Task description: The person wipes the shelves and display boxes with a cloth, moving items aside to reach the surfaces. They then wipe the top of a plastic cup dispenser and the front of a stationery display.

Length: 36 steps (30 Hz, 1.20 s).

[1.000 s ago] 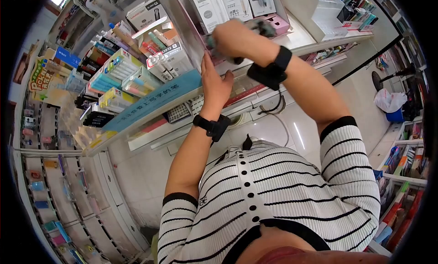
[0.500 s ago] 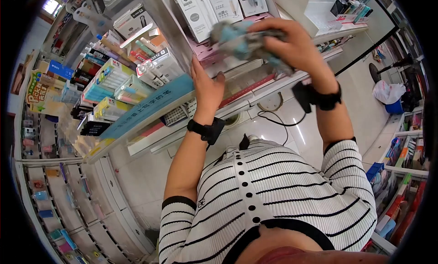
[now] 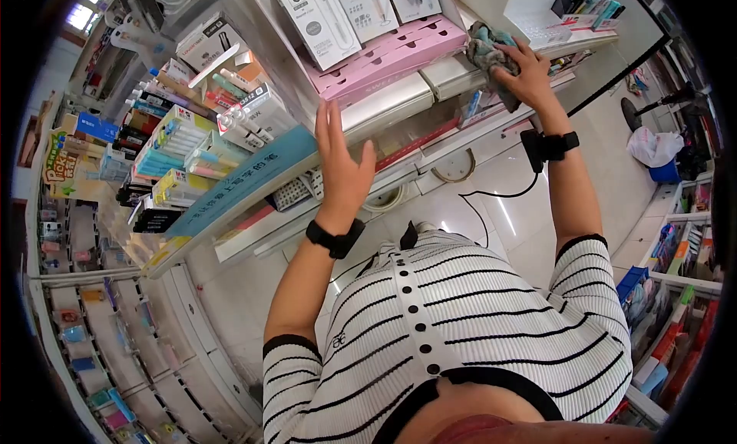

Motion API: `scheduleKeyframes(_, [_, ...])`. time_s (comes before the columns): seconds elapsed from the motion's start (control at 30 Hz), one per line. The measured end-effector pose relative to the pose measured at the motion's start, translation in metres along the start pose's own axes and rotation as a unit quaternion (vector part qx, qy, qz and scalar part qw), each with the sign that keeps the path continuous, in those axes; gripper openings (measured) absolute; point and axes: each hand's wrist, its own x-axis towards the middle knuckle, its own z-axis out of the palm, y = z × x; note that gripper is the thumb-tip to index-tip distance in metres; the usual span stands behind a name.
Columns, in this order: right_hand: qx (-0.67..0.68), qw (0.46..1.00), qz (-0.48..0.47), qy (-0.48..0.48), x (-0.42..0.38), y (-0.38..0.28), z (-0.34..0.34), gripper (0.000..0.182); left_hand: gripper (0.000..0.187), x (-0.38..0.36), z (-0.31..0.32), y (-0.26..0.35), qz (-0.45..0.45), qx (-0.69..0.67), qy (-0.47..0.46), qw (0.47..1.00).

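Cloth bunched just right of the pink box – right hand grip curled partway round it. Left hand empty, fingers extended, by the box's near-left corner. Cloth looks light, soft, hard to damage – best held by the bunched middle.

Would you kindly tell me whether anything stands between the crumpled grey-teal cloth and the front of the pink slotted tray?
Nothing visible does: the cloth in the right hand is beside the right end of the tray; the white rectangular boxes stand behind its front ledge.
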Motion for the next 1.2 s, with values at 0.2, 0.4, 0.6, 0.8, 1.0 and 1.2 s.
scheduleKeyframes(0.2, [-0.046,0.995,0.028,-0.079,0.004,-0.027,-0.001,0.046,0.053,-0.050,-0.036,-0.027,0.032,0.025,-0.017,0.999])
scheduleKeyframes(0.4, [-0.095,0.985,0.038,-0.141,-0.001,-0.121,-0.019,0.040,0.044,-0.076,-0.049,-0.049,-0.009,0.049,0.003,0.999])
scheduleKeyframes(0.6, [0.013,0.991,0.017,-0.131,-0.008,-0.166,-0.022,0.040,0.039,-0.081,-0.040,-0.050,-0.031,0.051,-0.008,0.998])
scheduleKeyframes(0.8, [-0.074,0.981,0.121,-0.131,0.016,-0.064,-0.026,0.042,0.035,-0.132,-0.052,-0.085,-0.102,0.072,-0.048,0.991])
scheduleKeyframes(1.0, [-0.143,0.974,0.086,-0.154,0.017,-0.073,-0.027,0.041,0.035,-0.265,-0.070,-0.166,-0.233,0.160,-0.105,0.954])
scheduleKeyframes(1.2, [-0.034,0.986,0.006,-0.165,0.001,-0.163,-0.024,0.033,0.030,-0.426,-0.090,-0.210,-0.459,0.155,-0.105,0.869])
